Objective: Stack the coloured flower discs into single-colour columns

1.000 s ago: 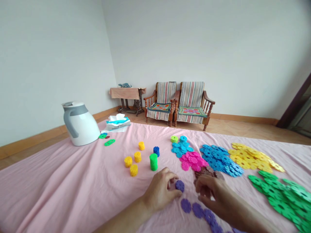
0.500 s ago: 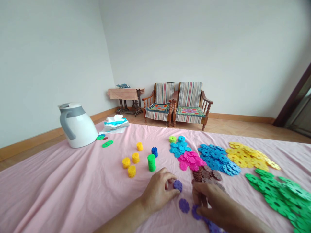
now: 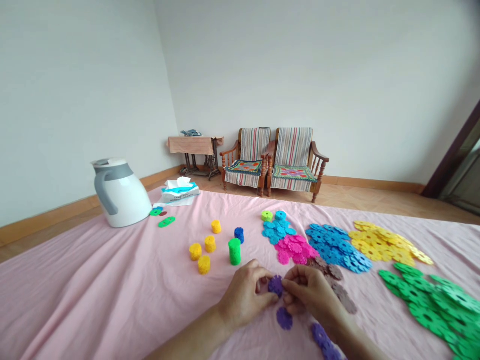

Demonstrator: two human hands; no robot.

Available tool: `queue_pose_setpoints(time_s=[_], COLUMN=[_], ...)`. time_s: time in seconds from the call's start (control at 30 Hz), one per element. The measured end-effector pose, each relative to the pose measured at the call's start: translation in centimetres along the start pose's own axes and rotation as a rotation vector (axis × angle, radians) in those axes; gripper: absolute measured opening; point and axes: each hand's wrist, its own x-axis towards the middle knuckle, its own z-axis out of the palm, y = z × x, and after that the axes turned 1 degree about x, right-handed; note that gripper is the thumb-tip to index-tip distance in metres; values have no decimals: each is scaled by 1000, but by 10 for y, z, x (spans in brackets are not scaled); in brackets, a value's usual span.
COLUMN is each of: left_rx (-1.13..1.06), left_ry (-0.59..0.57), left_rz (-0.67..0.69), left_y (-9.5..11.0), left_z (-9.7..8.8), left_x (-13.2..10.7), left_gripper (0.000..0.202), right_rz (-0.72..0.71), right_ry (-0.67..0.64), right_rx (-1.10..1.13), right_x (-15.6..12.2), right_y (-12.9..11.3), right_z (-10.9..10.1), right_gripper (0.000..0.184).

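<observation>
Far left of the green stack (image 3: 235, 251) stands the kettle (image 3: 120, 192). The yellow stacks (image 3: 205, 247) are just left of the green stack, all on the pink cloth (image 3: 93, 280). In front of the green stack and a bit right, the L hand (image 3: 245, 295) is closed around the purple stack (image 3: 276, 286), low over the cloth.

The change is on the R side. Half a sec ago the R hand (image 3: 309, 292) was down at the loose purple discs (image 3: 285, 318), apart from the L hand. Now it is up at the purple stack w/ fingertips pinched on its right face, so both hands meet on this one piece. I judge one more disc is being pressed on, but I cannot tell if a single disc sits btw the R fingers.

Right of the green stack lie the pink discs (image 3: 294, 249), brown discs (image 3: 335, 280) and blue discs (image 3: 337, 245), no hand on them.
</observation>
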Motion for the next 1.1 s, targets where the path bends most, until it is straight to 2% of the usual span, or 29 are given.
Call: queue_pose_setpoints(time_s=[0.2, 0.4, 0.57, 0.73, 0.97, 1.1], left_rx=[-4, -25, -18, -13, -9, -22], left_ry=[9, -3, -1, 6, 14, 11], left_rz=[0, -34, -31, -36, -22, -33], left_y=[1, 2, 3, 2, 0, 1], left_z=[0, -2, -2, 0, 1, 0], left_x=[0, 0, 0, 0, 0, 1], left_gripper=[26, 30, 28, 26, 25, 26], right_rz=[2, -125, -166, -255, -297, -216], right_ry=[6, 29, -98, -161, -128, -149], right_rx=[-69, -306, -574, -834, -862, -737], right_x=[1, -4, -19, -37, -36, -32], right_y=[5, 1, -20, -30, -15, -20], right_z=[0, -18, -33, -24, -8, -12], right_gripper=[19, 15, 9, 19, 19, 12])
